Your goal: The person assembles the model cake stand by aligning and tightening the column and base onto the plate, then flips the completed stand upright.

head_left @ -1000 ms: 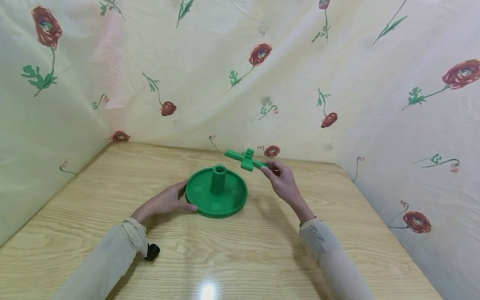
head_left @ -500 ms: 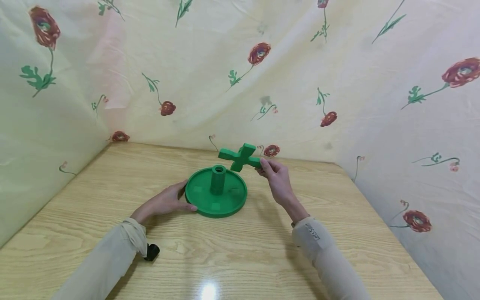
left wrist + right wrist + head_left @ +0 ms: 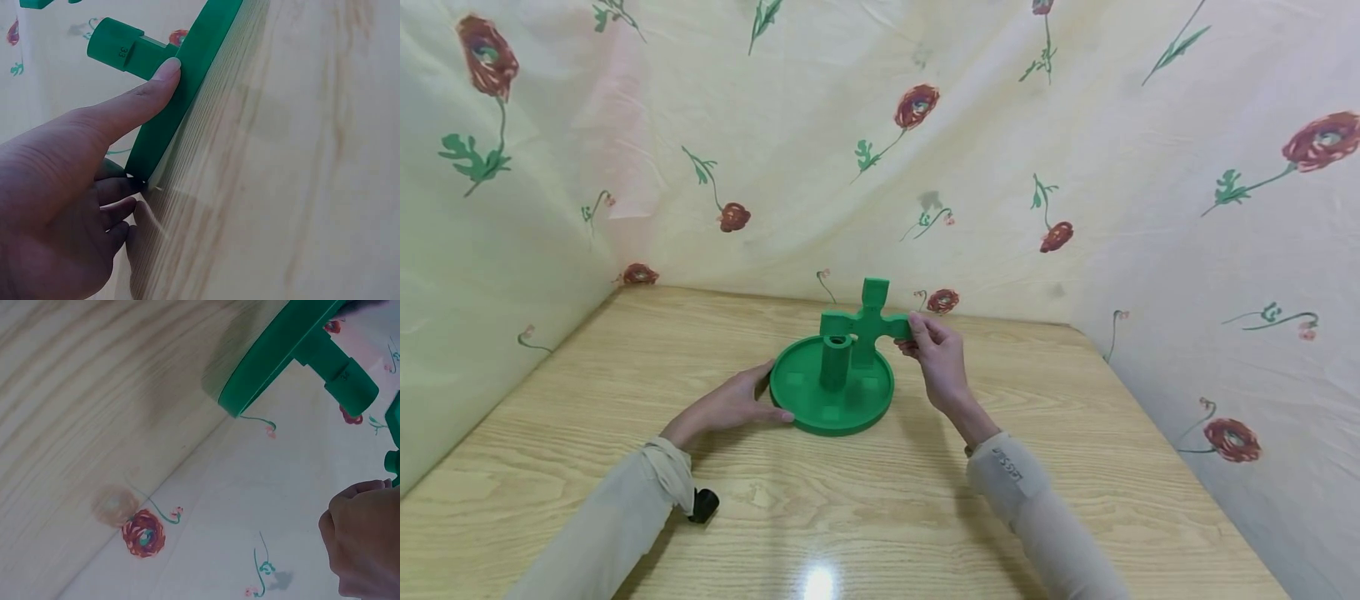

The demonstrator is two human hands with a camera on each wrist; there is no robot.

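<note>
R hand (image 3: 942, 367) pinches the R arm of a green cross (image 3: 869, 323), thumb in front. The cross is held up on end, flat side facing near, by the far R part of a green dish (image 3: 801, 398). In the head view its L arm lines up w/ the top of the post (image 3: 835, 367), but both wrist views show a gap btwn them.

L hand (image 3: 730, 407) holds the dish by its L rim, thumb on the near L edge, fingers by the far L side. The dish sits flat on the wood table (image 3: 880, 517), well away from the L & R table edges, w/ a strip of wood btwn it & the far edge. Flowery cloth (image 3: 812, 150) hangs there. (A small black thing (image 3: 703, 505) pokes out by the L sleeve (image 3: 617, 517).) Lots of wood shows near, btwn both arms.
</note>
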